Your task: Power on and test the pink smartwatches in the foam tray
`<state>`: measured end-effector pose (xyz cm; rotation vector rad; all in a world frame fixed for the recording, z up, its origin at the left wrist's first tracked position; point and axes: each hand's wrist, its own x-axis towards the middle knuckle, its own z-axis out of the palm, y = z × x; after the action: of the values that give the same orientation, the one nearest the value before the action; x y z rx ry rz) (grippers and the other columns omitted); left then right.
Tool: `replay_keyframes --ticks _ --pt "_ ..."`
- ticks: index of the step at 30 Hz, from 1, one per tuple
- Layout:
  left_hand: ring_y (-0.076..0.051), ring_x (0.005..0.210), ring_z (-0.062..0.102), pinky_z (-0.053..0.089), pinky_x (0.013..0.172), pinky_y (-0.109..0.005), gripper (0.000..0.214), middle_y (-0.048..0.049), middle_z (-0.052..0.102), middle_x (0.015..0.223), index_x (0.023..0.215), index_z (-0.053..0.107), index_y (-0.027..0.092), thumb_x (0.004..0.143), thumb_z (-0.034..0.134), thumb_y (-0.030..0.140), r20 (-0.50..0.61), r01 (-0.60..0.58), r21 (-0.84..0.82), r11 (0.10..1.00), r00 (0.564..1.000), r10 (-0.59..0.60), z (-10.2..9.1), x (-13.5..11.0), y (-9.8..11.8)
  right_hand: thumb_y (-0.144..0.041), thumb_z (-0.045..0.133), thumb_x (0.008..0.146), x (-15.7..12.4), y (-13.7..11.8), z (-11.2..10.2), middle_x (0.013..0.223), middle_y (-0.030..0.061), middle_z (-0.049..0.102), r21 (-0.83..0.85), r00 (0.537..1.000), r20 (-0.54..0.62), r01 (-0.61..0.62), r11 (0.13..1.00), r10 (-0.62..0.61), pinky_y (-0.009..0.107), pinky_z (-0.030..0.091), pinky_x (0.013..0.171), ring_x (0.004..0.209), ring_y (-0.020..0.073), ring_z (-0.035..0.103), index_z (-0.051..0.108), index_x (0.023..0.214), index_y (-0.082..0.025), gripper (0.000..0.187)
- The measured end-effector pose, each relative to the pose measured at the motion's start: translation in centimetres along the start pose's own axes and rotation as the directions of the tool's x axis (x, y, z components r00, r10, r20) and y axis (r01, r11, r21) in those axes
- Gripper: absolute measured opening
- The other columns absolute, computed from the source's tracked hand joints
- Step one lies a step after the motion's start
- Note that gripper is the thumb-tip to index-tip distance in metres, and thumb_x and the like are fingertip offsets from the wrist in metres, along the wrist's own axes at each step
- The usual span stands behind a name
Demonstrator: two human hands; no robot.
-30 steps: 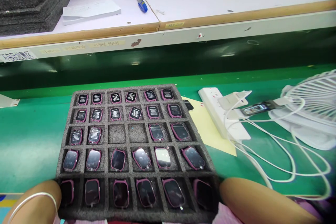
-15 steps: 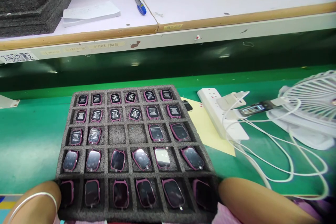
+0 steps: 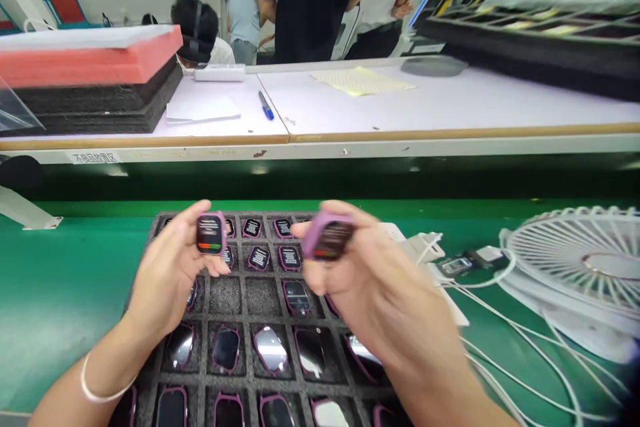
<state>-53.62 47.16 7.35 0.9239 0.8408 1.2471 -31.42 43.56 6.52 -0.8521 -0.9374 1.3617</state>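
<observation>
Over the far part of a grey foam tray (image 3: 241, 313), my left hand (image 3: 167, 273) holds up a strapless smartwatch (image 3: 211, 233) with a purple case. Its lit screen shows text and a red and green bar. A second purple smartwatch (image 3: 331, 237), blurred by motion, is gripped between the fingers of my right hand (image 3: 380, 273), also above the tray. Several similar watches, such as a dark-screened one (image 3: 226, 348), sit in the tray's compartments. Two middle compartments hold no watch. My hands and forearms hide parts of the tray.
To the right are a white fan (image 3: 580, 260), a power strip (image 3: 455, 307) and loose white cables (image 3: 530, 340). A raised shelf (image 3: 320, 110) behind carries a pen (image 3: 266, 107), papers (image 3: 203, 110) and stacked foam (image 3: 90, 103). Several people stand or sit beyond it.
Both hands have left the tray's near sides and risen over it, each now holding a smartwatch. The view has tilted up, bringing people behind the shelf into sight.
</observation>
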Motion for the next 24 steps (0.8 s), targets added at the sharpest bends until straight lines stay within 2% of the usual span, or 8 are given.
replay_keyframes --ticks 3,7,9,12,15,21,24 --pt "-0.012 0.060 0.061 0.049 0.058 -0.024 0.054 -0.0051 0.067 0.087 0.129 0.056 0.015 0.082 0.071 0.035 0.043 0.103 0.081 0.991 0.993 -0.107 0.3 0.8 -1.2 -0.043 0.068 0.089 2.0 1.1 0.8 0.101 0.0091 0.068 0.093 0.992 0.091 -0.097 0.991 0.089 0.033 0.049 0.058 0.064 0.0173 0.059 0.062 0.115 -0.024 0.033" --pt "-0.008 0.063 0.060 0.047 0.058 -0.022 0.063 -0.0073 0.066 0.108 0.132 0.054 0.019 0.073 0.075 0.022 0.053 0.069 0.207 0.976 0.995 -0.082 0.1 1.4 -2.4 -0.028 0.075 0.079 3.1 2.9 0.7 0.104 0.0076 0.068 0.068 0.968 0.161 -0.204 0.977 0.191 0.030 0.047 0.062 0.067 0.0159 0.061 0.060 0.118 -0.023 0.042" --pt "-0.008 0.063 0.060 0.049 0.059 -0.022 0.065 -0.0085 0.063 0.116 0.133 0.052 0.021 0.072 0.075 0.020 0.065 0.035 0.233 0.972 0.997 -0.052 0.0 1.4 -2.6 -0.023 0.077 0.076 3.1 3.4 0.6 0.104 0.0065 0.068 0.064 0.962 0.189 -0.211 0.975 0.196 0.029 0.048 0.063 0.068 0.0154 0.062 0.059 0.119 -0.023 0.047" --pt "-0.008 0.063 0.059 0.052 0.061 -0.023 0.065 -0.0073 0.063 0.113 0.133 0.051 0.022 0.073 0.076 0.020 0.104 -0.015 0.239 0.971 0.994 -0.010 0.0 1.4 -2.9 -0.021 0.076 0.075 3.1 3.7 0.6 0.105 0.0058 0.067 0.046 0.958 0.208 -0.211 0.976 0.197 0.030 0.049 0.065 0.069 0.0154 0.063 0.058 0.117 -0.023 0.045" --pt "-0.008 0.063 0.059 0.054 0.062 -0.024 0.057 -0.0068 0.064 0.109 0.127 0.056 0.021 0.074 0.076 0.021 0.119 -0.039 0.245 0.969 0.993 0.010 0.1 1.4 -3.1 -0.023 0.075 0.077 3.1 3.9 0.7 0.101 0.0050 0.066 0.032 0.961 0.208 -0.190 0.981 0.179 0.030 0.049 0.064 0.068 0.0150 0.063 0.058 0.115 -0.023 0.041" --pt "-0.014 0.072 0.070 0.058 0.069 -0.027 0.053 -0.0095 0.064 0.117 0.126 0.056 0.021 0.076 0.073 0.021 0.163 -0.022 0.241 0.970 0.986 -0.018 0.0 1.2 -3.4 -0.019 0.074 0.073 3.2 4.1 0.5 0.091 0.0008 0.063 0.024 0.969 0.196 -0.161 0.987 0.154 0.030 0.047 0.063 0.065 0.0143 0.061 0.058 0.111 -0.023 0.042" --pt "-0.015 0.071 0.072 0.060 0.071 -0.028 0.046 -0.0096 0.065 0.118 0.124 0.059 0.020 0.079 0.069 0.022 0.182 -0.006 0.247 0.969 0.982 -0.040 0.0 1.2 -3.6 -0.024 0.075 0.075 3.3 4.3 0.5 0.088 0.0000 0.062 -0.005 0.969 0.188 -0.162 0.987 0.160 0.030 0.045 0.061 0.063 0.0136 0.059 0.058 0.111 -0.023 0.040"
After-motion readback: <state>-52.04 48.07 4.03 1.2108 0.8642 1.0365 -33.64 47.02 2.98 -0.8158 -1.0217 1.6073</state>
